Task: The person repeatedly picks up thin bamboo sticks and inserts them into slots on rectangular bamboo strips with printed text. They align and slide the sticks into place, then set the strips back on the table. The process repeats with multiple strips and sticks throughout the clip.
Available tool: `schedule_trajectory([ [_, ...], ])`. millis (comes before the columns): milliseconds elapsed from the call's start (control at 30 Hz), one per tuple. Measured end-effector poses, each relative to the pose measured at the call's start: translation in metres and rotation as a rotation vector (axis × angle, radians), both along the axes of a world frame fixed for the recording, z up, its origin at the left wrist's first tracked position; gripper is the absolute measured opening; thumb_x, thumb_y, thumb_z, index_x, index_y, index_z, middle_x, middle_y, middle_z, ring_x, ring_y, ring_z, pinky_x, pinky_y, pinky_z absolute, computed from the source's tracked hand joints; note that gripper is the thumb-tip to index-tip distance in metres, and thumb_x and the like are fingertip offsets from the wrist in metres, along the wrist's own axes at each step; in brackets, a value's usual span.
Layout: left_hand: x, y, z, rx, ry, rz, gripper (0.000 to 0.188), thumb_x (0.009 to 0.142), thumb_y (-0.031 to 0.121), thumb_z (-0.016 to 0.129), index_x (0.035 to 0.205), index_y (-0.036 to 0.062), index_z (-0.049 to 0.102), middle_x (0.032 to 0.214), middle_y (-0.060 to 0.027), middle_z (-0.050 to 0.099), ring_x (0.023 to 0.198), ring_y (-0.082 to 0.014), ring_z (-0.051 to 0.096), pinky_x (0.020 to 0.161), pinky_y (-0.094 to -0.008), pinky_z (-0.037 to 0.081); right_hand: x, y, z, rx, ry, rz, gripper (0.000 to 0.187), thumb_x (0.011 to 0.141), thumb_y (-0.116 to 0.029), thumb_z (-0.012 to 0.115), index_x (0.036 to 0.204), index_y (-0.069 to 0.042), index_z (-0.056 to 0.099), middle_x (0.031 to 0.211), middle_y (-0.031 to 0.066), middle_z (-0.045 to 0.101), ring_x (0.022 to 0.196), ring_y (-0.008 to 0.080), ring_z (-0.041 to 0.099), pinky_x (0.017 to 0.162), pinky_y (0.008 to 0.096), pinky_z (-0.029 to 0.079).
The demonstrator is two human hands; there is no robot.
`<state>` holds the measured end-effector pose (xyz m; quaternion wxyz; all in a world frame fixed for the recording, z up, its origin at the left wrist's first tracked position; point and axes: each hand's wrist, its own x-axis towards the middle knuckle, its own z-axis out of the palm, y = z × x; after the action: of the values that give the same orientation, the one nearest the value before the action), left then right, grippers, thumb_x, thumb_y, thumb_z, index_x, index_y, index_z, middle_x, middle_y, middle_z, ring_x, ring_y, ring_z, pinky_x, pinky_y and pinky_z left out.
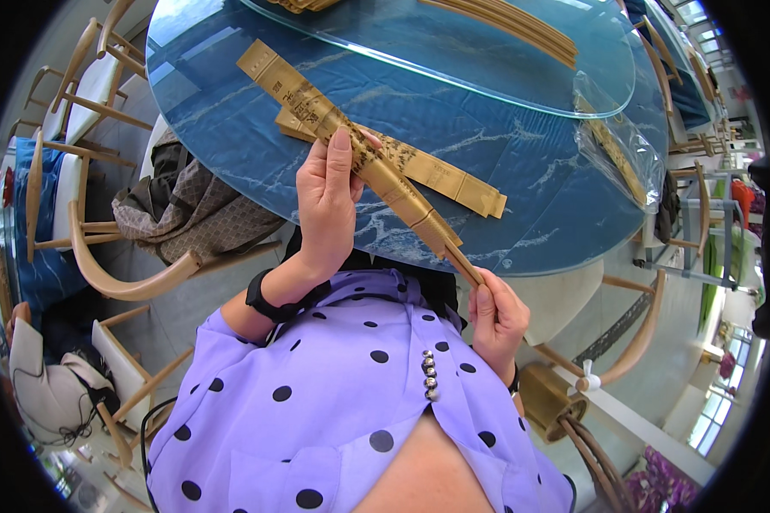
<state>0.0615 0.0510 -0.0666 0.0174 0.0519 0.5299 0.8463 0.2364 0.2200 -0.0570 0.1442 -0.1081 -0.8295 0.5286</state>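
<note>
A long, narrow gold strip with dark printing slants across in front of me, above the near part of the table. My left hand is closed on its middle, thumb on top. Its lower right end narrows to a thin edge, pinched by the fingertips of my right hand just off the table's edge. Below the held strip, a second gold printed piece lies on the blue table, crossing under it. Whether that piece is one strip or several stacked is hard to tell.
The round blue marble-patterned table carries a raised glass turntable with stacked gold strips. A clear plastic bag with gold strips lies at right. A wooden chair holding a patterned bag stands left; another chair stands right.
</note>
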Motion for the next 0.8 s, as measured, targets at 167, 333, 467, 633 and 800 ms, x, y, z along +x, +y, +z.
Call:
schedule_trajectory([
  [167,0.006,-0.001,-0.007,-0.025,0.051,-0.036,0.035,0.113,0.03,0.043,0.106,0.0042,0.066,0.084,0.0043,0.057,0.056,-0.0004,0.025,0.05,-0.0201,0.021,-0.001,0.0,-0.001,-0.039,0.007,-0.004,0.02,0.102,-0.002,0.057,0.117,0.007,0.068,0.074,0.0066,0.061,0.058,0.0107,0.053,0.052,0.0248,0.04],
  [333,0.006,-0.001,0.002,-0.007,0.008,-0.054,0.038,0.113,0.032,0.042,0.106,0.0039,0.066,0.079,0.0052,0.053,0.056,-0.0003,0.025,0.05,-0.0204,0.021,-0.002,0.001,-0.004,-0.099,-0.011,0.004,0.021,0.103,-0.003,0.057,0.117,0.007,0.068,0.072,0.0051,0.06,0.056,0.008,0.051,0.05,0.0237,0.039],
  [467,0.005,-0.002,-0.003,0.014,0.04,-0.083,0.037,0.113,0.031,0.042,0.105,0.0039,0.065,0.083,0.0038,0.058,0.06,-0.0006,0.03,0.052,-0.0191,0.026,-0.001,0.0,-0.004,-0.161,-0.019,-0.01,0.022,0.104,-0.005,0.056,0.118,0.007,0.068,0.071,0.0036,0.06,0.055,0.0065,0.049,0.049,0.0222,0.037],
  [633,0.014,0.007,-0.004,-0.037,0.052,-0.06,0.04,0.114,0.033,0.04,0.105,0.0035,0.066,0.071,0.0064,0.048,0.055,-0.0003,0.025,0.05,-0.0212,0.021,0.001,0.001,-0.007,-0.257,-0.048,-0.028,0.024,0.105,-0.007,0.055,0.12,0.006,0.068,0.071,0.0021,0.059,0.054,0.0051,0.047,0.049,0.0207,0.036],
  [800,0.011,0.001,0.001,-0.016,0.026,-0.118,0.037,0.113,0.032,0.043,0.105,0.0026,0.065,0.088,0.0024,0.064,0.066,-0.0014,0.037,0.06,-0.0187,0.034,0.001,0.002,-0.008,-0.291,-0.048,-0.01,0.024,0.106,-0.007,0.055,0.122,0.006,0.068,0.07,0.0014,0.058,0.054,0.0044,0.047,0.048,0.02,0.036],
])
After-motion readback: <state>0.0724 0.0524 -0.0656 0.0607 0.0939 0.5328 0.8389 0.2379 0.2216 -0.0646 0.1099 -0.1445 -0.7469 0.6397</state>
